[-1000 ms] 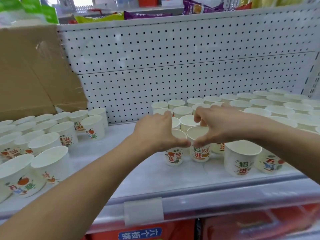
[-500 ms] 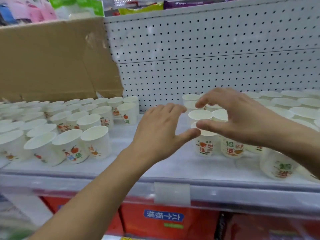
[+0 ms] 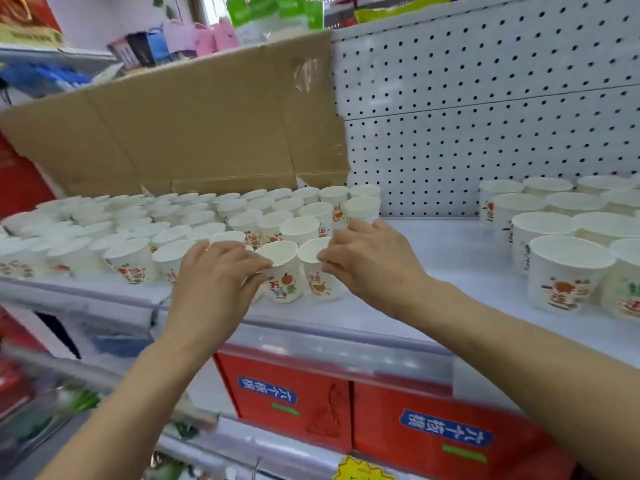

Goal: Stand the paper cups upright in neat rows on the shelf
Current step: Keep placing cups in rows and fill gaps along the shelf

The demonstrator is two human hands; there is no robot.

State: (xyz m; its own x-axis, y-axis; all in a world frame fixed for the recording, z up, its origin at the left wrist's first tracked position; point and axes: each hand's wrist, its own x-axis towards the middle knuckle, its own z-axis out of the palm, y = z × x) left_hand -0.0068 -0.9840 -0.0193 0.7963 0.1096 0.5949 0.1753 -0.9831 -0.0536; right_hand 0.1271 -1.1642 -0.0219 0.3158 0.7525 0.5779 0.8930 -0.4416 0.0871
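Near the front edge of the shelf (image 3: 433,247), the left hand (image 3: 216,282) pinches the rim of a tilted paper cup (image 3: 282,271) between thumb and fingers; the right hand (image 3: 370,265) grips the rim of the cup beside it (image 3: 313,268), which touches the first. A crowd of upright cups (image 3: 166,220) fills the left end before a cardboard sheet (image 3: 194,123); larger cups (image 3: 568,258) stand well apart at the right end.

Red boxes (image 3: 446,441) under the shelf: blue labels (image 3: 446,437), upside down, read "六个核桃". Cup (image 3: 282,277) prints have characters, too small to read.
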